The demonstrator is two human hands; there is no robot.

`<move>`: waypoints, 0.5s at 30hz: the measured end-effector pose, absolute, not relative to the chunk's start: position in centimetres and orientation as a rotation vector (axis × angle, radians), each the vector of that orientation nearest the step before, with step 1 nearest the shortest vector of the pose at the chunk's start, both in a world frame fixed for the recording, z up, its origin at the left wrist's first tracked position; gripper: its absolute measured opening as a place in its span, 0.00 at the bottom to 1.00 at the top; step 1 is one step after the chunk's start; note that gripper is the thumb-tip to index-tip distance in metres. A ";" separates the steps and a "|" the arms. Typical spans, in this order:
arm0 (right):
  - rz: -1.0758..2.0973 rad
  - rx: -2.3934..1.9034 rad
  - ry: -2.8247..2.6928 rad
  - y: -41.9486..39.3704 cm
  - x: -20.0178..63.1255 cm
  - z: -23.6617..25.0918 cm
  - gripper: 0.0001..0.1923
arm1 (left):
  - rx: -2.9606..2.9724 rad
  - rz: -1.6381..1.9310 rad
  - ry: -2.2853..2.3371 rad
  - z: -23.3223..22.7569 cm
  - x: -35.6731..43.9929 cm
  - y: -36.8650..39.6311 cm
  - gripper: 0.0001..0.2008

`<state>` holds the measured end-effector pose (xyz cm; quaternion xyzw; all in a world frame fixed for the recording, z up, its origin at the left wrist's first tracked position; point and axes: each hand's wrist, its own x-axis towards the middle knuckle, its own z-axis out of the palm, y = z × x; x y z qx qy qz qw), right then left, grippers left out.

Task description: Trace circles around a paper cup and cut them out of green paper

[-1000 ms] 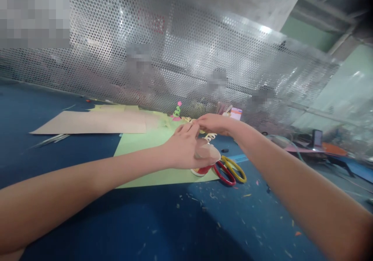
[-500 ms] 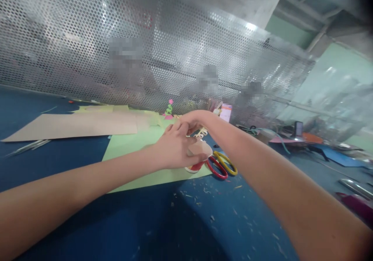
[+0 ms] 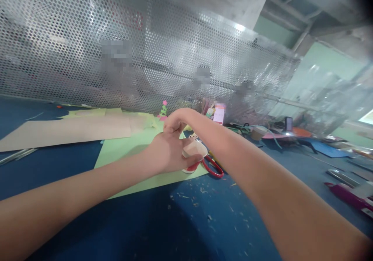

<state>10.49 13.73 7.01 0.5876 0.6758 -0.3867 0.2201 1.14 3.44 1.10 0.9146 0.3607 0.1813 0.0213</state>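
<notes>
Basically left hand [image 3: 170, 152] wrapped around red-and-white cup [image 3: 195, 149], near-right corner of green sheet [image 3: 122, 146] | right hand [image 3: 177, 121] curled, can't tell on what | probably light, crushable; hold by rim, gently

The left hand [image 3: 167, 152] partly hides a red-and-white thing [image 3: 196, 148], the right forearm [image 3: 250, 167] part of the scissors [image 3: 216, 175], with a purple tool [image 3: 351, 198] cropped at four o'clock.
</notes>
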 end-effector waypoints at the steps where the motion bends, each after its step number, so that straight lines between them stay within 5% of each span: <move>1: -1.060 1.613 1.871 13.7 10.3 7.0 0.07 | 2.829 0.563 1.130 1.1 1.2 3.4 0.38; 15: -0.827 1.596 1.932 13.3 8.5 7.0 0.07 | 2.763 0.260 1.201 2.1 1.1 2.9 0.41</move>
